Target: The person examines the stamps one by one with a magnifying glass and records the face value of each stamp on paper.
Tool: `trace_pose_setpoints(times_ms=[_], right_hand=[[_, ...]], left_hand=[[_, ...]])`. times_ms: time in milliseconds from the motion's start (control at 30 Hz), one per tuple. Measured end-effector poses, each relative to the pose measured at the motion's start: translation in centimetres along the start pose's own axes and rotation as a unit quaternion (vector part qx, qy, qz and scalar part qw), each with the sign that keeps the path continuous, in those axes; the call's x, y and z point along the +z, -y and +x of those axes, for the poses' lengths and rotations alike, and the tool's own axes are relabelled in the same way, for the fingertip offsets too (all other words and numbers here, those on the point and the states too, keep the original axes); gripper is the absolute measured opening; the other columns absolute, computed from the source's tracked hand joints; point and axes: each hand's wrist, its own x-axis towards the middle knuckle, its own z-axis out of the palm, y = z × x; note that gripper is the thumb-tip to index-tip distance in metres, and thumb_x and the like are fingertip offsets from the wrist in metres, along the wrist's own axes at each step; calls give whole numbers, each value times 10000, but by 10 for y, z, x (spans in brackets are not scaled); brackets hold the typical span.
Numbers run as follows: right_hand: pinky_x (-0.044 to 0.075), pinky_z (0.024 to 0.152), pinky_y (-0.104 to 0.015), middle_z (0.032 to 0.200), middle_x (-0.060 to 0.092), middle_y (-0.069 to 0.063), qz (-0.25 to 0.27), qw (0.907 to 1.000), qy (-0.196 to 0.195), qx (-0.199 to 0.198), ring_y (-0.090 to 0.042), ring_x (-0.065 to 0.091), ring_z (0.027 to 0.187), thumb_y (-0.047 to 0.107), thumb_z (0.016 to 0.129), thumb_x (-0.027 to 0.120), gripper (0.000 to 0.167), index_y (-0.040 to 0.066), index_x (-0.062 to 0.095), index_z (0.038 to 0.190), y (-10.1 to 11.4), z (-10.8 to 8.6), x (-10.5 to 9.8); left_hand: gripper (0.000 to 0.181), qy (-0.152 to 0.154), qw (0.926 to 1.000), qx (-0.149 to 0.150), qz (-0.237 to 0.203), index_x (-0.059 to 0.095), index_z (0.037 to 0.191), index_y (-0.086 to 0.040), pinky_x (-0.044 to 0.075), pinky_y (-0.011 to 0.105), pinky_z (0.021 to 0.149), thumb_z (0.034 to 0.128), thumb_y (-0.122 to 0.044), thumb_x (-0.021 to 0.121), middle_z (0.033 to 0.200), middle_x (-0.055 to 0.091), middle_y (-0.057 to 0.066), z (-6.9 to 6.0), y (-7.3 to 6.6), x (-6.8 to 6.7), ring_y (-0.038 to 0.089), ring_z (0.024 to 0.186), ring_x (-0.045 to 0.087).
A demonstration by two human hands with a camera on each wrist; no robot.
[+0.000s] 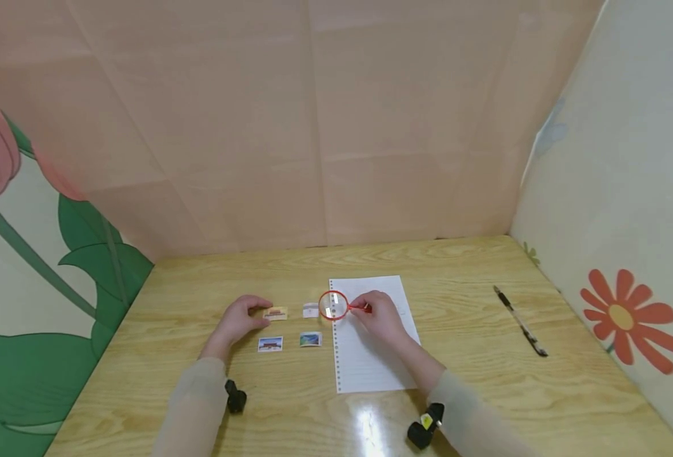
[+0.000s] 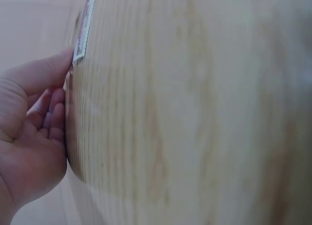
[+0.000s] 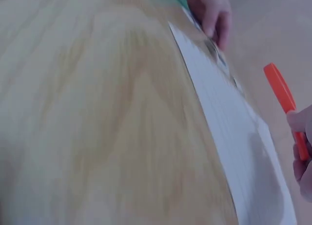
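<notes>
My right hand [image 1: 379, 314] pinches the handle of a red-rimmed magnifying glass [image 1: 333, 305], its lens over the paper's left edge. The right wrist view shows the glass's red rim [image 3: 280, 87] edge-on, raised above the table. My left hand [image 1: 239, 320] grips the left end of a yellow stamp [image 1: 276, 313] between thumb and index finger. Below it lies a stamp with a palace-like building [image 1: 270, 344]. To the right are a green-blue landscape stamp [image 1: 310, 339] and a pale stamp [image 1: 310, 310] close to the lens. In the left wrist view a white-edged stamp [image 2: 86, 28] shows beyond the thumb.
A lined, punched sheet of paper [image 1: 371, 362] lies under my right hand. A pen [image 1: 519, 320] rests farther right on the wooden table [image 1: 462, 266]. A pink backdrop [image 1: 313, 127] stands behind; a flower-painted wall [image 1: 628, 190] borders the right side.
</notes>
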Motion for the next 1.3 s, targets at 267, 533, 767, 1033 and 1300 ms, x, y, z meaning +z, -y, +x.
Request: trace_pose_setpoints(times_ms=[267, 533, 767, 1033, 1300], right_hand=[[401, 663, -308, 736, 571, 10, -225, 9983, -261, 463, -155, 487, 700, 24, 804, 761, 54, 63, 727, 819, -52, -21, -56], [405, 645, -298, 775, 620, -37, -674, 9951, -460, 558, -166, 497, 709, 31, 814, 790, 68, 41, 730, 844, -84, -37, -102], [408, 623, -277, 778, 647, -51, -933, 9908, -659, 720, -121, 496, 679, 65, 834, 786, 64, 26, 740, 857, -107, -46, -131], [417, 614, -308, 788, 668, -81, -1165, 9868, -677, 897, -156, 518, 682, 70, 860, 760, 69, 5, 739, 868, -128, -43, -148], [418, 605, -319, 762, 680, -94, -1276, 9860, -752, 760, -171, 536, 664, 26, 840, 761, 36, -3, 741, 841, -132, -38, -151]], left_hand=[[338, -11, 10000, 41, -64, 703, 1167, -39, 314, 544, 1086, 836, -22, 770, 1292, 575, 166, 0, 1, 0, 369, 1261, 468], [337, -9, 10000, -70, -61, 707, 1166, -57, 302, 542, 1096, 837, -32, 772, 1316, 563, 164, -1, 1, 1, 368, 1280, 455], [329, -29, 10000, 1, 46, 707, 1159, -57, 308, 545, 1090, 836, -25, 768, 1278, 584, 161, 0, 1, 2, 371, 1254, 477], [320, -43, 10000, -29, 80, 712, 1157, -78, 313, 535, 1089, 845, -33, 765, 1269, 592, 131, 2, 2, 2, 344, 1249, 485], [326, -8, 10000, -6, 80, 708, 1163, -69, 302, 544, 1094, 844, -35, 765, 1290, 579, 155, 1, 3, 1, 366, 1262, 471]])
